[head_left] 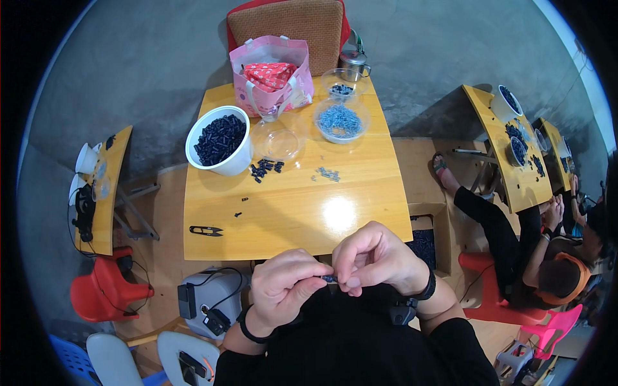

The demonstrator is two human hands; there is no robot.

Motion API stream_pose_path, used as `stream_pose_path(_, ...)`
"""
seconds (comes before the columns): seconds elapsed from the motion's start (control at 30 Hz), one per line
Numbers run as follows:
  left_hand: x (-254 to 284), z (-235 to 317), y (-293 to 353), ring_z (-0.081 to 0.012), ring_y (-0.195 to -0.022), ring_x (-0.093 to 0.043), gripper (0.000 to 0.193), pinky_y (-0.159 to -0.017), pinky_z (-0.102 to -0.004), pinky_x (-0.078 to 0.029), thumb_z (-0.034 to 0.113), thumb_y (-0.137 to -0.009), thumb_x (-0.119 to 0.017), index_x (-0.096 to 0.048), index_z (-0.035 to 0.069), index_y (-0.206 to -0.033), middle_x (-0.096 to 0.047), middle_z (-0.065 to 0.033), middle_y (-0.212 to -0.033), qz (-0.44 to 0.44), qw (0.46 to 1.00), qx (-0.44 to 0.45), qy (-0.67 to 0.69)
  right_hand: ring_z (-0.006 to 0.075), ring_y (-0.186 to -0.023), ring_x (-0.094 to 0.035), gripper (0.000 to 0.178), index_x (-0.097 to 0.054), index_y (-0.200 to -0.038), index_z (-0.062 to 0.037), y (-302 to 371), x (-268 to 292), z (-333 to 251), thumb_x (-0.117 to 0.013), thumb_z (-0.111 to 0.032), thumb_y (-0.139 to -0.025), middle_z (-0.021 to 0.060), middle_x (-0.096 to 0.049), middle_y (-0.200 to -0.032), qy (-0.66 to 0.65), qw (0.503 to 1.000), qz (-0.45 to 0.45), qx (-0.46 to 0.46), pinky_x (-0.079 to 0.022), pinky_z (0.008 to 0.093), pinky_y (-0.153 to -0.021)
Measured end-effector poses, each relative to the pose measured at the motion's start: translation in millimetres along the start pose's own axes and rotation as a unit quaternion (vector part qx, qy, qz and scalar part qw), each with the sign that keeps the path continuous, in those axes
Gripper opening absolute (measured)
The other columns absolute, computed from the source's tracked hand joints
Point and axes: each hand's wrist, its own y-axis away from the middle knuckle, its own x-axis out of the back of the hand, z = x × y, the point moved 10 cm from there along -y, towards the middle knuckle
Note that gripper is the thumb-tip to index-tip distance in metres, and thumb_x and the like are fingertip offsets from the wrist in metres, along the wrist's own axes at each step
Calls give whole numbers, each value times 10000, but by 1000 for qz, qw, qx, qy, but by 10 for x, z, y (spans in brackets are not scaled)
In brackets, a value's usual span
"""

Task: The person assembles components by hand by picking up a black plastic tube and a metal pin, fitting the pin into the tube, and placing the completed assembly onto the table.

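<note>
Just past the table's near edge, my left hand [288, 286] pinches a small dark cylindrical piece [329, 278] between thumb and forefinger. My right hand [383, 260] meets it from the other side, its thumb and fingertips pressed together at the piece's right end. Whatever those right fingertips hold is too small to make out. On the wooden table [283, 215] lie a loose pile of similar dark pieces [265, 169] and, to their right, a few small bluish pieces [328, 174]. Black thread snips [206, 231] rest near the left edge.
A white tub [221, 164] full of dark pieces stands left, beside a clear plastic lid [278, 140]. Bluish pieces fill a clear bowl [341, 134]. Behind are a pink bag [269, 100] and a metal mug [353, 65]. A person [560, 276] sits at another table, right.
</note>
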Motion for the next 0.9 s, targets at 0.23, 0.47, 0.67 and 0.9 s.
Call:
stream_pose_path(0.23,-64,55,13,-194,-557,-561,136,-521,-260,-422,108,-786,-658,-643,-17,-835,-607,-92,-672,-6,999,-17,-31,118,-589,-590,125,-645,-847,25,26,-14,23,-652,56,-726,83,-628,-731,2,1000,5,-5,-463,193,-540)
stream_pose_path(0.47,-72,55,10,-200,-561,-579,172,-513,-253,-433,67,-715,-709,-652,-1,-862,-609,-91,-673,-12,998,-18,-53,121,-584,-599,125,-593,-815,11,-7,71,66,-677,35,-725,85,-632,-730,-7,999,31,-20,-474,200,-545)
stream_pose_path(0.67,-14,70,-19,-185,-540,-552,200,-497,-256,-423,77,-679,-737,-669,30,-861,-593,-58,-664,-31,997,-40,-62,114,-600,-595,140,-582,-822,9,-55,48,139,-688,7,-730,81,-627,-749,-12,999,5,-34,-471,196,-556)
stream_pose_path(0.9,95,172,-4,-190,-664,-492,248,-581,-280,-403,128,-616,-763,-695,75,-848,-495,-16,-721,1,982,-89,-169,83,-640,-541,336,-592,-984,45,-106,45,339,-725,-157,-750,71,-605,-813,-44,996,23,-79,-445,195,-576)
